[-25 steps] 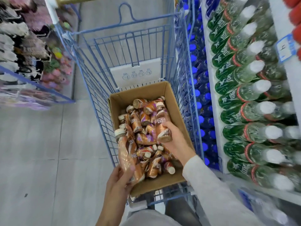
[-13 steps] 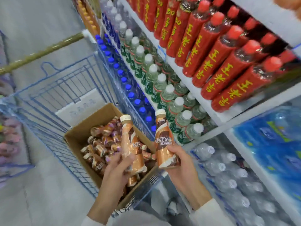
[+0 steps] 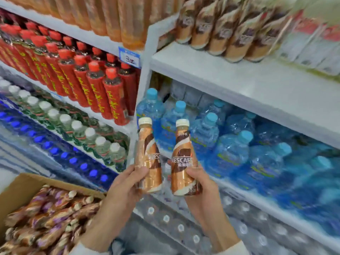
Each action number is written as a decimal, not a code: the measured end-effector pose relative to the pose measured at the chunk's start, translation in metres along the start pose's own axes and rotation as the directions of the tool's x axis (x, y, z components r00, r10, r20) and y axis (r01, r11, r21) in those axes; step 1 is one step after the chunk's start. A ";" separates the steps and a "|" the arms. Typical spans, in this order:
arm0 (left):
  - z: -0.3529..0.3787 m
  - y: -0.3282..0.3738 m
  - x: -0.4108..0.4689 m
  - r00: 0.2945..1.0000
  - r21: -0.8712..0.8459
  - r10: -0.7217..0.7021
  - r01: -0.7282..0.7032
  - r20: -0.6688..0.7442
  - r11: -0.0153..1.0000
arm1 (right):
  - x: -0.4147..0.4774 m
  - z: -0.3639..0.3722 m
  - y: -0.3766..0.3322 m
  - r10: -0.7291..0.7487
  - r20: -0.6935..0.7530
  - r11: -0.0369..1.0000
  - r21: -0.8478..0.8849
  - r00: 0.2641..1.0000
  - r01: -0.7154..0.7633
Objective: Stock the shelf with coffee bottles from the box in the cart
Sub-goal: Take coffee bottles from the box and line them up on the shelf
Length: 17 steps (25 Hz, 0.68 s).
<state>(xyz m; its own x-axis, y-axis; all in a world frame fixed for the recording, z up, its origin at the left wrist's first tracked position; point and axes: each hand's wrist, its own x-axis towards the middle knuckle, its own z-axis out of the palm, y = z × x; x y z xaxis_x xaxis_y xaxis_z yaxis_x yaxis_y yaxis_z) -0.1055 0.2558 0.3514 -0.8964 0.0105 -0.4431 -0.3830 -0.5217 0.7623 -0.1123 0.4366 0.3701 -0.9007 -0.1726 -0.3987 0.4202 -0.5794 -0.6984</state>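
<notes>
My left hand (image 3: 119, 196) grips a brown coffee bottle (image 3: 147, 153) upright by its lower half. My right hand (image 3: 202, 196) grips a second coffee bottle (image 3: 182, 155) the same way, label facing me. Both bottles are held side by side in front of the shelving, above the cart. The cardboard box (image 3: 16, 190) at lower left holds several more coffee bottles (image 3: 47, 218) lying loose. On the white upper shelf (image 3: 239, 83) at the right, a row of standing coffee bottles (image 3: 220, 30) sits at the back, with bare shelf in front.
Red-capped red bottles (image 3: 88, 74) fill the left shelf, with green bottles (image 3: 77, 129) and blue-capped bottles (image 3: 55, 151) below them. Blue water bottles (image 3: 230, 148) fill the shelf below the white one. Clear water packs (image 3: 184, 221) lie lowest.
My view has swung up and right from the cart to the shelves. Both hands have lifted their bottles out of the box and hold them upright before the shelving.
</notes>
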 end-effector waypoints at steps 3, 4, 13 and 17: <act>0.056 -0.012 0.000 0.995 0.022 0.010 -0.012 0.101 1.000 | -0.022 -0.038 -0.038 -0.116 -0.035 0.993 0.008 0.993 0.116; 0.073 -0.014 0.000 0.988 0.042 0.011 -0.017 0.152 0.999 | -0.027 -0.049 -0.049 -0.140 -0.050 0.990 0.004 0.989 0.141; 0.213 0.022 0.017 0.849 0.097 0.073 -0.144 0.523 0.985 | -0.054 -0.077 -0.163 -0.487 -0.029 0.869 -0.116 0.873 0.481; 0.272 0.050 0.038 0.786 0.184 0.140 -0.307 0.602 0.934 | -0.038 -0.067 -0.215 -0.659 -0.050 0.738 -0.238 0.751 0.632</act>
<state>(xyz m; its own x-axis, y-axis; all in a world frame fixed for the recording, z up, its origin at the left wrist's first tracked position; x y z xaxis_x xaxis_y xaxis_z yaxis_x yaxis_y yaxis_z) -0.2191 0.4627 0.5010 -0.8927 0.4486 0.0417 -0.1238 -0.3332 0.9347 -0.1613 0.6213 0.4960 -0.9474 0.2917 0.1314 -0.2329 -0.3471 -0.9084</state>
